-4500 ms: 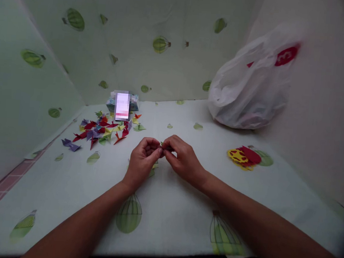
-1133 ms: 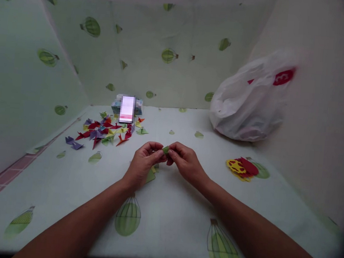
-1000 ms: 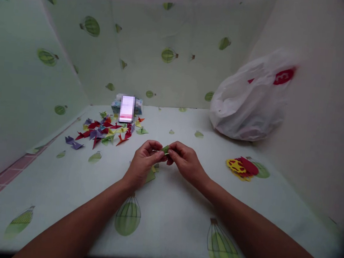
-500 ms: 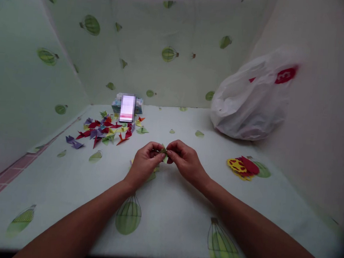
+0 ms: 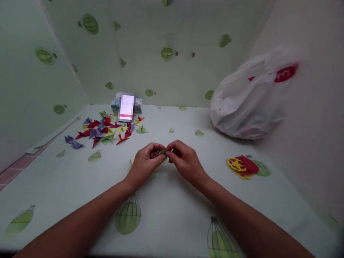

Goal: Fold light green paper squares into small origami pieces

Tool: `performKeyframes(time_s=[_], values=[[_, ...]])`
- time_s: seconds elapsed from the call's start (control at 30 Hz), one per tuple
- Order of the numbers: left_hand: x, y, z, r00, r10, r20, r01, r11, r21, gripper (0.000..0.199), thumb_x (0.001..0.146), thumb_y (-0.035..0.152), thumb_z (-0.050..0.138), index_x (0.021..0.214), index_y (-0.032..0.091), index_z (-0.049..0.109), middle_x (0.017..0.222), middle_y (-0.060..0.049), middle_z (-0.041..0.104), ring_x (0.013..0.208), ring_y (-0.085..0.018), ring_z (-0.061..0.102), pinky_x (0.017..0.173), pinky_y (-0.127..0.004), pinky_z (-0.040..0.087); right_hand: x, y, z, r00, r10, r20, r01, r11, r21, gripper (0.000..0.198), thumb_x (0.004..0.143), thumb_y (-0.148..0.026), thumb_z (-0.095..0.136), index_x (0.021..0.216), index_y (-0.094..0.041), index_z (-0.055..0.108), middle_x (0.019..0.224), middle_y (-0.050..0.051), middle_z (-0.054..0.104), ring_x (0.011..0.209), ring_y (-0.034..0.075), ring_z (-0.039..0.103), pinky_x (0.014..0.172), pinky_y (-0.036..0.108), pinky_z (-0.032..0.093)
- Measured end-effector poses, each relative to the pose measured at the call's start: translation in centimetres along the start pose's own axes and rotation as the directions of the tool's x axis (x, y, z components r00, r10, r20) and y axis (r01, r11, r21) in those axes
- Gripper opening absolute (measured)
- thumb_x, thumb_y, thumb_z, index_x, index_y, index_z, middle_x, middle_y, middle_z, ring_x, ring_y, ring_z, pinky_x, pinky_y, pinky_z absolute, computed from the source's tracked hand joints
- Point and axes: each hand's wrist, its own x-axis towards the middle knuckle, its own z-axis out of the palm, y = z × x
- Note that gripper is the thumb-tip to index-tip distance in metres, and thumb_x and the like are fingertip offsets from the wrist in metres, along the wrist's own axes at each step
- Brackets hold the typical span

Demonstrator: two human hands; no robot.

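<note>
A small piece of folded green paper [image 5: 163, 152] is pinched between my two hands above the middle of the table. My left hand [image 5: 148, 159] grips it from the left with thumb and fingers. From the right, my right hand [image 5: 184, 157] holds its other side, fingertips almost touching those of the left. Most of the paper is hidden by the fingers, so its exact shape does not show. Sheets of yellow and green paper [image 5: 152, 176] lie on the table, partly covered by my left hand. Several folded paper cranes [image 5: 105, 131] in red, purple, green, yellow and orange are heaped beyond it, to the left.
A lit phone [image 5: 127, 107] leans on a tissue box [image 5: 138, 105] behind the cranes. At the back right stands a full white plastic bag [image 5: 249, 99]. Red and yellow cut-out pieces [image 5: 242, 166] lie right of my hands. A balloon-print cloth [image 5: 175, 225] covers the table.
Less of the green paper shows between my fingertips than before, and my fingers have shifted slightly on it. The arms stay nearly in place, while the view has moved a little.
</note>
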Motion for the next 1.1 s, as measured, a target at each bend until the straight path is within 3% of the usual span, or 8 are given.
performKeyframes(time_s=[0.43, 0.83, 1.1], values=[[-0.12, 0.30, 0.19, 0.999, 0.025, -0.021, -0.026, 0.998, -0.063, 0.024, 0.071, 0.026, 0.078, 0.084, 0.018, 0.059, 0.080, 0.002, 0.062, 0.067, -0.011, 0.061, 0.065, -0.025, 0.050, 0.04, 0.18, 0.12, 0.995, 0.091, 0.051, -0.098, 0.982, 0.159, 0.003, 0.083, -0.022, 0.059, 0.081, -0.019, 0.059, 0.067, -0.002, 0.060, 0.061, 0.012, 0.059, 0.062, 0.026, 0.046], [-0.41, 0.32, -0.06, 0.999, 0.038, -0.014, -0.038, 0.998, 0.044, 0.020, 0.084, 0.037, 0.067, 0.087, 0.017, 0.062, 0.076, 0.000, 0.062, 0.071, -0.014, 0.061, 0.070, -0.028, 0.051, -0.23, 0.00, 0.29, 0.996, 0.057, -0.064, -0.050, 0.993, 0.102, 0.003, 0.083, -0.020, 0.060, 0.080, -0.020, 0.059, 0.067, -0.002, 0.059, 0.062, 0.013, 0.058, 0.061, 0.027, 0.045], [-0.39, 0.44, 0.13, 1.000, 0.001, -0.031, -0.002, 1.000, -0.018, 0.021, 0.085, 0.037, 0.067, 0.086, 0.017, 0.060, 0.072, 0.001, 0.061, 0.067, -0.013, 0.060, 0.069, -0.028, 0.053, -0.25, 0.02, 0.28, 0.998, 0.041, -0.055, -0.036, 0.995, 0.093, 0.004, 0.084, -0.019, 0.060, 0.080, -0.020, 0.060, 0.069, -0.002, 0.060, 0.064, 0.013, 0.059, 0.062, 0.027, 0.045]])
